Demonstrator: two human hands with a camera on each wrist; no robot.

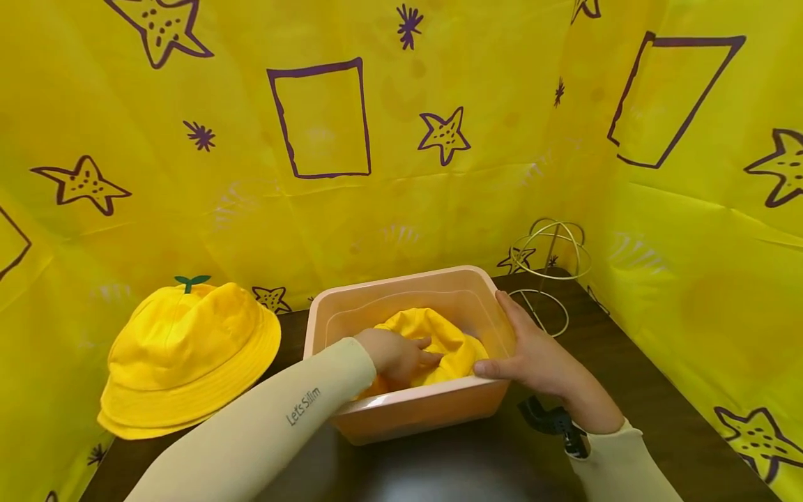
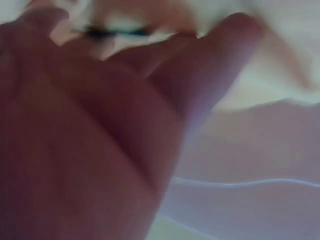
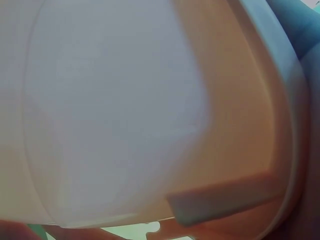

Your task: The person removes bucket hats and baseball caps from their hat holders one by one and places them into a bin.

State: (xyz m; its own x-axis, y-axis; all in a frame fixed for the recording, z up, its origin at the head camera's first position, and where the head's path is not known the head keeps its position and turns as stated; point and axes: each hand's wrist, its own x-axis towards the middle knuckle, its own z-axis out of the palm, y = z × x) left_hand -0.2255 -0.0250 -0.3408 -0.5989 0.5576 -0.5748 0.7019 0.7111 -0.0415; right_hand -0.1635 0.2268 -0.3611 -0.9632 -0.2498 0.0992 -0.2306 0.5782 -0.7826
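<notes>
Desk [image 1: 439, 474] carries the bin [image 1: 414, 420]; your right hand [image 1: 533, 354] grips its rim at the near right corner, so brace it firmly. Your left hand [image 1: 394, 354] reaches onto the cloth [image 1: 419, 325] inside; whether it pinches can't be told. Whole folds probably handle better than edges. A wire stand [image 1: 561, 278] rises beyond.

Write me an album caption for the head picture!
Left hand inside a pink bin with yellow cloth; right hand holding its rim.

The left hand [image 1: 395, 357] and the front of the tub [image 1: 426, 415] hide part of the yellow cloth [image 1: 426, 324]. Both sleeves [image 1: 263, 425] run off the bottom edge. In the left wrist view, that hand is blurred and cropped.
</notes>
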